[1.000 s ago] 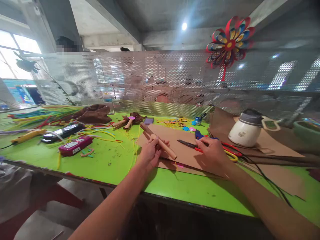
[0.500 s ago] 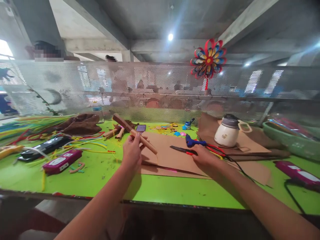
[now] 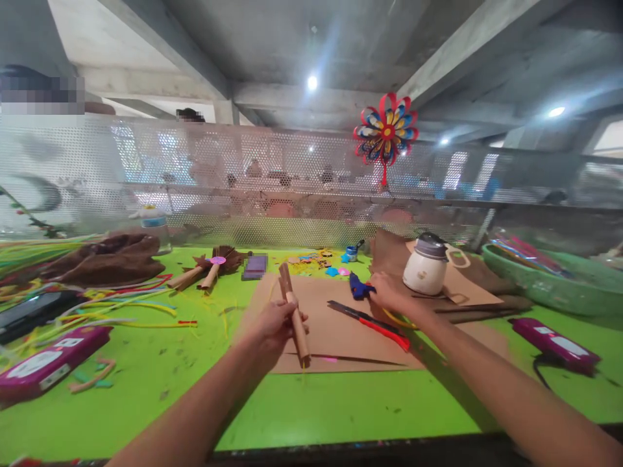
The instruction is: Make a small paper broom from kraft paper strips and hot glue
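Observation:
My left hand (image 3: 278, 322) is closed round a rolled brown paper tube (image 3: 298, 327), tilted over the brown paper sheet (image 3: 316, 288). The tube's far end looks darker. My right hand (image 3: 388, 292) is closed on the handle end of a blue glue gun (image 3: 360, 286); its fingers are partly hidden. Just below that hand, scissors (image 3: 372, 322) with dark blades and red handles lie on the sheet, blades pointing left. A pink slip (image 3: 329, 360) shows at the sheet's near side.
Paper rolls with a pink disc (image 3: 217, 261) lie at the back left, beside a phone (image 3: 256, 266). Behind my right hand stands a white jug (image 3: 425, 266) on brown paper. A green basket (image 3: 545, 285), purple power strips (image 3: 555, 344) and coloured strips (image 3: 146, 310) flank the workspace.
My right hand has let go of the scissors, leaving them on the sheet, and taken hold of the glue gun. The tube in my left hand has turned more upright. The view has shifted right.

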A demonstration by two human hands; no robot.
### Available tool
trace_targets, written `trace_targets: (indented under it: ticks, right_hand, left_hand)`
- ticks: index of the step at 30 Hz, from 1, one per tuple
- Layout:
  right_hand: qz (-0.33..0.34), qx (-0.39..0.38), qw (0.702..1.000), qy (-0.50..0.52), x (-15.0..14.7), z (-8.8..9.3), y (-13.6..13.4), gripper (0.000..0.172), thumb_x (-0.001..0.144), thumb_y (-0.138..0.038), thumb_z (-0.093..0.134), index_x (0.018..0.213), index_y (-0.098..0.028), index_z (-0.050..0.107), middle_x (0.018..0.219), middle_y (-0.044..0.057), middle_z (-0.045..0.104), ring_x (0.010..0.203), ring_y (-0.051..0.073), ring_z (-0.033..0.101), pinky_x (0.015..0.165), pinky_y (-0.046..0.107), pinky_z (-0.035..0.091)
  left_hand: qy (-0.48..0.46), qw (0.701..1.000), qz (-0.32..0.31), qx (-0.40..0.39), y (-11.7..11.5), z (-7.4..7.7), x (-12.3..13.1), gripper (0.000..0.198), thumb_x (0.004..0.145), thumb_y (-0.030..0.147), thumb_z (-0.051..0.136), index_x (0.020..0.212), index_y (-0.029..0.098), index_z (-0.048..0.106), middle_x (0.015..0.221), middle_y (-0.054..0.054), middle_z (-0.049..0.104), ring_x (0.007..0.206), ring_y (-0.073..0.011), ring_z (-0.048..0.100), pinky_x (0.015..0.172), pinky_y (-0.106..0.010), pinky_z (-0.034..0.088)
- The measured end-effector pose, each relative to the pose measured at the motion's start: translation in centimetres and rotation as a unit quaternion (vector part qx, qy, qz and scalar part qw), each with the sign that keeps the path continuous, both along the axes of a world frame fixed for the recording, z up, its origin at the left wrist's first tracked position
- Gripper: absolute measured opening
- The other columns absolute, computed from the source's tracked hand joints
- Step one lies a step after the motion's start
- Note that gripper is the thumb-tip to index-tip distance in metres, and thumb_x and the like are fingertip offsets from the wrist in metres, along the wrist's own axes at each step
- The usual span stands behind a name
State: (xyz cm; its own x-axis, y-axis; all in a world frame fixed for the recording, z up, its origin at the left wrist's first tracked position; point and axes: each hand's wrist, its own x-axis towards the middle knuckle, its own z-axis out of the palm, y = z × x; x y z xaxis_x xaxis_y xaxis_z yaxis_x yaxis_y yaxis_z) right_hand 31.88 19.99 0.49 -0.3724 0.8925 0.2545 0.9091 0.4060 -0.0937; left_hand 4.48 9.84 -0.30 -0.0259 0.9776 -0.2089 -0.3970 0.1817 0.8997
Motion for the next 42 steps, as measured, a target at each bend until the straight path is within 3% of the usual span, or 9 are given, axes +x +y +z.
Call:
trace_targets:
  ticks: [4, 11, 18, 20, 23, 25, 27, 38, 42]
  right_hand:
    - [-0.022, 0.008, 0.999, -0.039, -0.6, -1.7, 1.2, 0.022, 0.077, -0.012, 0.054, 0.095, -0.009, 0.066, 0.107, 0.019, 0.061, 0.105, 0.030, 0.049, 0.086, 0.035, 0.036]
    - [-0.043, 0.005, 0.999, -0.017, -0.2, -3.1, 1.9, 0.027, 0.073, -0.006, 0.055, 0.099, -0.011, 0.063, 0.108, 0.017, 0.059, 0.105, 0.028, 0.048, 0.088, 0.034, 0.035]
    - [-0.075, -0.029, 0.991, 0.106, 1.0, -0.5, 1.2, 0.029, 0.085, -0.029, 0.049, 0.102, -0.008, 0.060, 0.096, 0.017, 0.065, 0.093, 0.029, 0.059, 0.077, 0.037, 0.044]
    - [-0.033, -0.083, 0.981, 0.170, 0.9, 0.8, -0.4, 0.034, 0.090, -0.039, 0.043, 0.101, -0.011, 0.061, 0.089, 0.013, 0.067, 0.085, 0.025, 0.063, 0.072, 0.033, 0.047]
    - [0.156, -0.233, 0.866, 0.413, -0.1, 2.3, -3.9, 0.035, 0.088, -0.044, 0.050, 0.103, -0.013, 0.059, 0.094, 0.011, 0.066, 0.084, 0.022, 0.062, 0.076, 0.034, 0.049]
    - [0.182, -0.296, 0.819, 0.457, -0.8, 2.6, -6.1, 0.031, 0.088, -0.043, 0.052, 0.102, -0.016, 0.060, 0.093, 0.009, 0.066, 0.083, 0.020, 0.061, 0.077, 0.033, 0.048]
    - [0.179, -0.336, 0.799, 0.465, -1.3, 2.5, -7.5, 0.031, 0.089, -0.045, 0.051, 0.097, -0.017, 0.061, 0.089, 0.008, 0.065, 0.080, 0.018, 0.061, 0.073, 0.032, 0.048]
    - [0.134, -0.336, 0.854, 0.374, -2.4, 2.3, -8.7, 0.043, 0.089, -0.054, 0.045, 0.083, -0.015, 0.061, 0.077, 0.007, 0.065, 0.071, 0.016, 0.060, 0.060, 0.025, 0.044]
    - [0.116, -0.264, 0.884, 0.368, -2.6, 1.8, -8.7, 0.041, 0.089, -0.053, 0.045, 0.084, -0.017, 0.063, 0.076, 0.007, 0.067, 0.071, 0.017, 0.061, 0.061, 0.027, 0.047]
  left_hand:
    - [-0.030, 0.999, -0.025, 0.001, -0.6, -1.3, -0.3, 0.008, 0.083, 0.014, 0.058, 0.080, 0.014, 0.050, 0.064, -0.009, 0.064, 0.057, -0.0190, 0.065, 0.066, -0.039, 0.057]
    - [-0.074, 0.994, -0.083, 0.012, -0.7, -1.5, -0.6, 0.006, 0.084, 0.015, 0.056, 0.081, 0.013, 0.051, 0.067, -0.010, 0.066, 0.064, -0.0195, 0.066, 0.075, -0.040, 0.055]
    - [-0.069, 0.990, -0.122, 0.020, -0.9, -1.5, -0.6, 0.009, 0.084, 0.019, 0.057, 0.080, 0.013, 0.050, 0.068, -0.010, 0.066, 0.064, -0.0187, 0.065, 0.074, -0.040, 0.054]
    - [-0.071, 0.986, -0.152, 0.023, -0.8, -1.7, -0.8, 0.012, 0.084, 0.022, 0.058, 0.080, 0.013, 0.050, 0.070, -0.011, 0.067, 0.063, -0.0185, 0.065, 0.072, -0.039, 0.054]
    - [-0.080, 0.978, -0.187, 0.037, -0.8, -1.8, -0.9, 0.014, 0.084, 0.024, 0.059, 0.082, 0.013, 0.051, 0.075, -0.012, 0.068, 0.065, -0.0190, 0.065, 0.070, -0.038, 0.053]
    - [-0.087, 0.975, -0.201, 0.042, -0.9, -1.6, -0.8, 0.013, 0.084, 0.023, 0.059, 0.083, 0.013, 0.051, 0.076, -0.012, 0.068, 0.066, -0.0195, 0.066, 0.070, -0.038, 0.053]
    - [-0.091, 0.973, -0.209, 0.040, -1.0, -1.4, -0.6, 0.013, 0.085, 0.023, 0.058, 0.082, 0.013, 0.051, 0.075, -0.012, 0.068, 0.066, -0.0206, 0.067, 0.071, -0.040, 0.053]
    - [-0.063, 0.980, -0.186, 0.016, -0.9, -0.8, 0.0, 0.013, 0.088, 0.024, 0.053, 0.083, 0.012, 0.052, 0.074, -0.012, 0.068, 0.067, -0.0211, 0.068, 0.065, -0.033, 0.053]
    - [-0.075, 0.984, -0.162, 0.005, -0.9, -0.6, 0.1, 0.010, 0.087, 0.020, 0.054, 0.081, 0.012, 0.052, 0.070, -0.009, 0.066, 0.067, -0.0206, 0.068, 0.065, -0.034, 0.055]
